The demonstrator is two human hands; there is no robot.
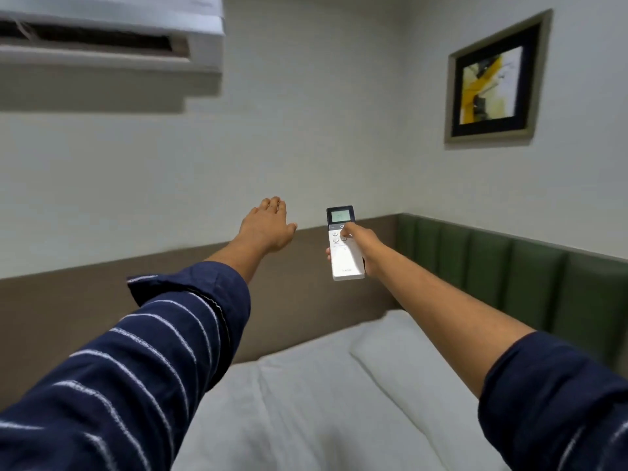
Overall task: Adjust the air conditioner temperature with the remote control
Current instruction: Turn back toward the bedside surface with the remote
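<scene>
A white remote control point(344, 248) with a small lit grey screen at its top is held upright in my right hand point(365, 248), arm stretched forward. The thumb lies on the buttons just under the screen. My left hand point(266, 226) is stretched out to the left of the remote, palm down, fingers together and holding nothing. The white wall air conditioner point(108, 42) hangs at the top left, its flap open on a dark slot.
Below my arms lies a bed with white sheets point(306, 419) and a white pillow point(407, 362). A brown wall panel point(68, 317) and a green padded headboard point(509, 266) line the walls. A framed picture point(492, 83) hangs at the upper right.
</scene>
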